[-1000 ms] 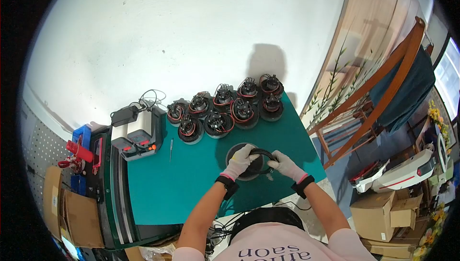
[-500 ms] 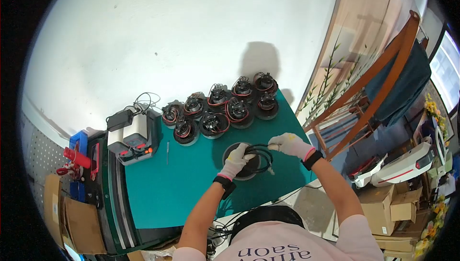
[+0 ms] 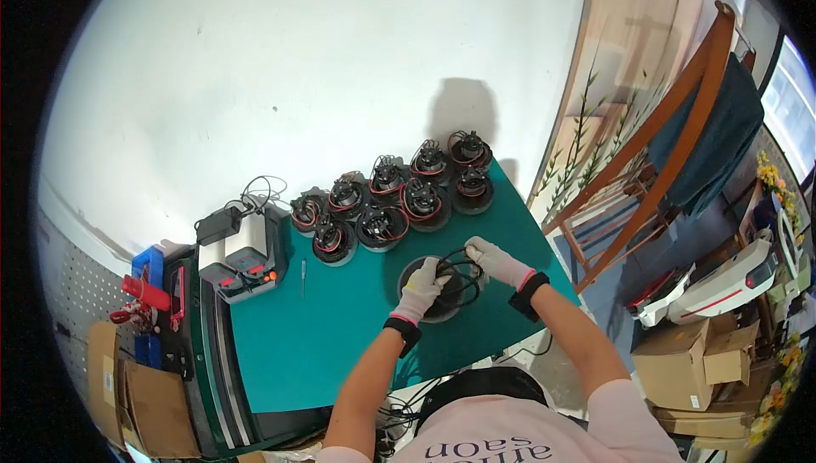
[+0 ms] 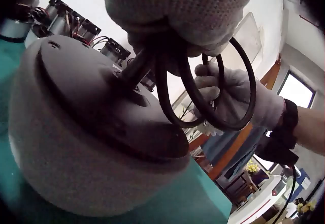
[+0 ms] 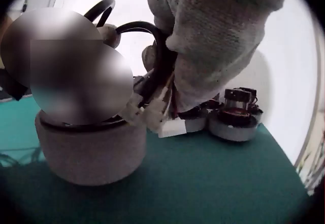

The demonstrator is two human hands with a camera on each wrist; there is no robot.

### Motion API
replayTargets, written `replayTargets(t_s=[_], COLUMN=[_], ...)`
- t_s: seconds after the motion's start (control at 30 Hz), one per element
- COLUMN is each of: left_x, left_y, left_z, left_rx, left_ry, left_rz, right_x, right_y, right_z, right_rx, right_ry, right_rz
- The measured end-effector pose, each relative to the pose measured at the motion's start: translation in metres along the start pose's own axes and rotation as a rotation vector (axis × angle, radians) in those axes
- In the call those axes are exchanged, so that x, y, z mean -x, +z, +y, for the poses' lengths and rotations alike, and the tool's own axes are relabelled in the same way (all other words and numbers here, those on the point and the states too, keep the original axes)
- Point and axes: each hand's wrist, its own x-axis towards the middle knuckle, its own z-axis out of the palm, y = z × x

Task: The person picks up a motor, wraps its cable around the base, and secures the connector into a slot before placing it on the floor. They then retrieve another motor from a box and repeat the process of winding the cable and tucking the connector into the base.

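Hard to make out where the black looped cable (image 4: 213, 97) joins the round dark grey motor housing (image 3: 438, 289), since the white-gloved left hand (image 3: 422, 286) covers that spot; part of the right wrist view blurred over, hiding the housing's top there. Left fingers curled round the cable coils just above the housing, near the front right edge of the green-topped bench (image 3: 340, 327). White-gloved right hand (image 3: 491, 261) pinching the far side of the same loops, with white plug connectors (image 5: 162, 120) dangling below its fingers. Against half a second ago: right hand lower and closer in, now just beside the left over the housing. Cluster of wired black motors (image 3: 395, 195) along the back edge.
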Motion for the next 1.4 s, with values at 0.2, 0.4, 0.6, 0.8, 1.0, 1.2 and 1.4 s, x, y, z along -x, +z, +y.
replayTargets(t_s=[0.2, 0.4, 0.6, 0.8, 1.0, 1.2, 1.4], left_x=[0.002, 0.000, -0.004, -0.002, -0.005, -0.001, 0.000], left_y=[0.000, -0.005, -0.003, -0.006, 0.002, 0.004, 0.008], left_z=[0.006, 0.002, -0.011, -0.007, -0.018, -0.002, -0.003], left_rx=[0.019, 0.080, 0.146, 0.297, 0.253, 0.146, 0.126], left_ry=[0.035, 0.043, 0.037, -0.087, -0.052, 0.034, -0.019], left_rz=[0.060, 0.001, -0.101, -0.158, -0.140, 0.064, 0.061], right_x=[-0.015, -0.010, -0.006, -0.024, -0.040, -0.013, 0.035], right_y=[-0.013, -0.015, -0.015, 0.005, -0.009, -0.021, -0.006], right_z=[0.005, -0.002, 0.011, 0.052, 0.019, -0.002, -0.004], right_rx=[0.246, 0.140, 0.284, 0.366, 1.000, 0.889, 0.661], right_ry=[-0.297, -0.137, -0.165, -0.390, -0.717, -0.487, -0.346], right_rz=[-0.023, -0.204, -0.276, -0.218, 0.190, -0.082, 0.000])
